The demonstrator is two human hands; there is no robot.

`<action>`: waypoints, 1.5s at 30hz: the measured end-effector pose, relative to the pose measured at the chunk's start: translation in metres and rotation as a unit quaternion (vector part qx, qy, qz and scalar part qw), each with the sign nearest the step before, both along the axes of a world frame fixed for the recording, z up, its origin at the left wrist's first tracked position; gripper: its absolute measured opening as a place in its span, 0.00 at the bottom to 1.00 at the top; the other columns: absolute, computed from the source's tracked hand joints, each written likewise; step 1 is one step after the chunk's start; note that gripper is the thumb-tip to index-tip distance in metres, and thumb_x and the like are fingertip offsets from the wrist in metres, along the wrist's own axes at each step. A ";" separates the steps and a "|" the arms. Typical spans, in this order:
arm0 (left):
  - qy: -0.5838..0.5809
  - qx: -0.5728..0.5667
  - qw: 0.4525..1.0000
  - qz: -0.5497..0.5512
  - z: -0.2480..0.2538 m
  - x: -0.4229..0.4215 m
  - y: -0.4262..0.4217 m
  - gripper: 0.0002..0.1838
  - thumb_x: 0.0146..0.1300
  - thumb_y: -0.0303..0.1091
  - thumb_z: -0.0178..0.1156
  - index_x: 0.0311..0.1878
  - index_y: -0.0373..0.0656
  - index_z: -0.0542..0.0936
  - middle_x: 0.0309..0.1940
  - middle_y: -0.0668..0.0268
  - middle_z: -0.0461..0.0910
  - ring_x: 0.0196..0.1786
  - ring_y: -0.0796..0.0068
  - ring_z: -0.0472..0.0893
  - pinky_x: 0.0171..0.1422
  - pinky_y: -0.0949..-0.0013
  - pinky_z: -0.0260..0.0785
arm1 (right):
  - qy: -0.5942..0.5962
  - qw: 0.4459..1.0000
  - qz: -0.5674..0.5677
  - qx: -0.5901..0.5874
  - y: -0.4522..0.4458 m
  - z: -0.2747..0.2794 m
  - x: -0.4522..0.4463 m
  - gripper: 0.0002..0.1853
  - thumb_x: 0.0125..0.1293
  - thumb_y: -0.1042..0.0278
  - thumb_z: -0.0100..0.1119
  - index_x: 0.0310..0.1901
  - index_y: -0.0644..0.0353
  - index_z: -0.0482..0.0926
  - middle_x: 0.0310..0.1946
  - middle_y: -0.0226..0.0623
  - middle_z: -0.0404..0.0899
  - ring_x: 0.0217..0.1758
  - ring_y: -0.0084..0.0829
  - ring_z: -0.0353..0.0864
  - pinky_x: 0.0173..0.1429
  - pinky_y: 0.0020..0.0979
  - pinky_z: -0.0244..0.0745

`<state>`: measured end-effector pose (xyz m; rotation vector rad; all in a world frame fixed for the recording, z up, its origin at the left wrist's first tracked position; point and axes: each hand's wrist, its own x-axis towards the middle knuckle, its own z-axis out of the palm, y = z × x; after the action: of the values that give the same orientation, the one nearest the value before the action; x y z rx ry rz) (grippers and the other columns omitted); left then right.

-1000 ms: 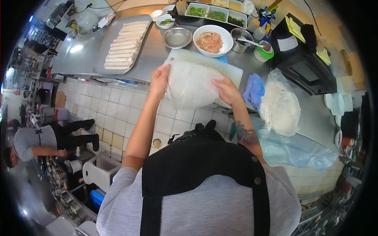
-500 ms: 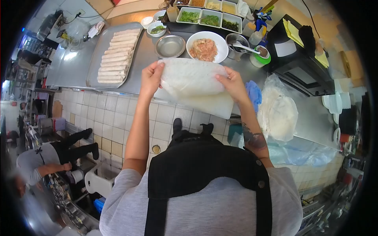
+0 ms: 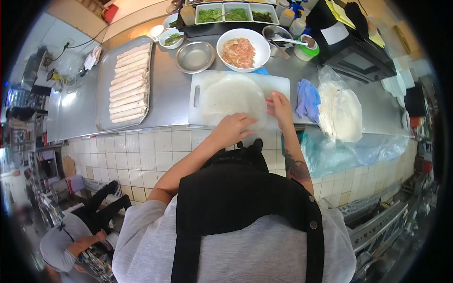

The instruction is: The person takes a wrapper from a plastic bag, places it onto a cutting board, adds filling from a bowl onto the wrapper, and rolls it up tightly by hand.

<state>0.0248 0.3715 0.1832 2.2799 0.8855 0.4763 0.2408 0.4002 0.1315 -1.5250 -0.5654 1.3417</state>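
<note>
Closest to you at lower centre, your left hand [image 3: 231,129] lies over the near edge of the wrap [image 3: 230,96], fingers loosely bent; whether they pinch that edge, you can't tell from here. Your right hand [image 3: 279,107] stands by the wrap's right side, half-curled, with nothing visible in its grip, and contact with the edge is too fine to call! The wrap itself lies mostly flat, mid-frame, on the board [image 3: 278,85], its near edge at your left fingers. Laying and squaring that sheet looks like your step right now. The next move calls for a light touch at the rim, I'd judge, because it looks thin enough to crease or tear.

Out to the right of frame, the cloth [image 3: 308,100] sits beside the bagged sheets [image 3: 340,112]. Over at upper left, rolls [image 3: 128,85] line the tray [image 3: 103,96]. Just past the board come the metal dish [image 3: 195,56] and the bowl [image 3: 261,49] of filling [image 3: 238,53]; farthest, top centre, the greens [image 3: 237,15]!
</note>
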 end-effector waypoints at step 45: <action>0.031 0.139 0.961 0.236 -0.070 -0.083 0.021 0.20 0.54 0.39 0.65 0.51 0.49 0.78 0.57 0.70 0.73 0.66 0.63 0.66 0.68 0.32 0.42 | -0.521 0.652 0.353 0.423 0.102 0.028 -0.163 0.20 0.53 0.73 0.61 0.49 0.68 0.74 0.49 0.51 0.75 0.53 0.48 0.75 0.59 0.40 0.70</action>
<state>-0.0582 0.3923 0.1135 2.3322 1.4879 0.7801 0.0778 0.5019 0.1599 -1.0969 -2.3309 0.2939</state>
